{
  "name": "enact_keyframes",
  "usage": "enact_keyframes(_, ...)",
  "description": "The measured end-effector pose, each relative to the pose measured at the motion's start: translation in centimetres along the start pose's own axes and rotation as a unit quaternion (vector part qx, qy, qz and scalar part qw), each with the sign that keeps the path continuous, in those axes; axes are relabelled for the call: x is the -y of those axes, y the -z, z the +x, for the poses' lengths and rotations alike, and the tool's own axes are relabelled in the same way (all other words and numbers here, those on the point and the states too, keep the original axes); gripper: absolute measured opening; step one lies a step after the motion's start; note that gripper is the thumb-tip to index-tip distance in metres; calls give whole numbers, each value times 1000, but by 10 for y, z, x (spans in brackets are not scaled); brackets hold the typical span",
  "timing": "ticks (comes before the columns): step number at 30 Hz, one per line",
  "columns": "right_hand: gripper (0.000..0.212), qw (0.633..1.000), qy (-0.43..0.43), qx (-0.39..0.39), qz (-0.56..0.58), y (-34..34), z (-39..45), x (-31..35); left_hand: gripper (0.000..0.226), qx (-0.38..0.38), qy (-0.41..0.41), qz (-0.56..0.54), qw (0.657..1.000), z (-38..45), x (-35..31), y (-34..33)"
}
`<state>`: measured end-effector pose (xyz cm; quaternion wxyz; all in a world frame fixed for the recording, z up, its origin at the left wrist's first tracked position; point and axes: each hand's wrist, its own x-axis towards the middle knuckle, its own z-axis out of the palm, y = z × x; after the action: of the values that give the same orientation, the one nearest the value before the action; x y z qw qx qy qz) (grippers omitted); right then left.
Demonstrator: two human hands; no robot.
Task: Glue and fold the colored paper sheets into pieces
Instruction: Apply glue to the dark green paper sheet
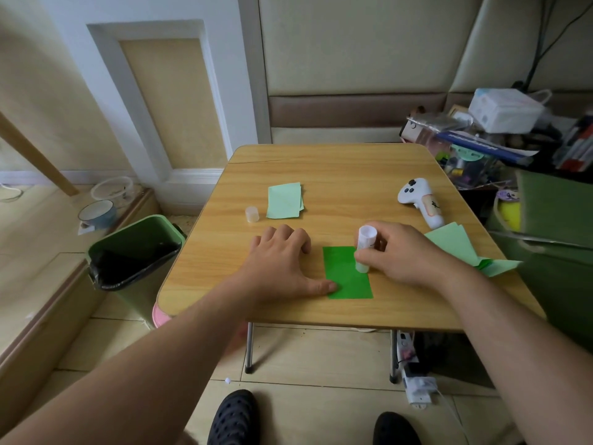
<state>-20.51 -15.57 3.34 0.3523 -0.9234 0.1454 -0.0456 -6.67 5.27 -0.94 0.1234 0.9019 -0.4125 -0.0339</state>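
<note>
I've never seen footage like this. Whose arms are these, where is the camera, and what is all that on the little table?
There is no robot here: the arms belong to a person wearing a camera on their head, so the one picture looks forward and down at their own hands. The right hand holds a glue stick tip-down on a dark green paper sheet lying on the wooden table. The left hand lies on the table, its thumb pinning the sheet's edge. Farther back stand the glue cap and a stack of pale green sheets. At the right lie more pale green paper and a white handheld controller.
</note>
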Motion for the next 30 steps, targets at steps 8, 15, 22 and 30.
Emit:
enact_keyframes(8, 11, 998, -18, 48, 44, 5, -7, -2, 82, 5, -2, -3, 1000, 1, -1, 2)
enact_keyframes(15, 20, 992, -6, -114, 60, -1, -2, 6, 83, 5, -3, -6, 1000, 0, -1, 2)
enact_keyframes(22, 22, 997, -5, -72, -14, -18, 3, 18, 82, 0, -1, -9, 1000, -1, -1, 1)
enact_keyframes(30, 25, 998, 14, -58, -30, -38, 8, 39, 85, -1, 1, -7, 1000, 0, -1, 0)
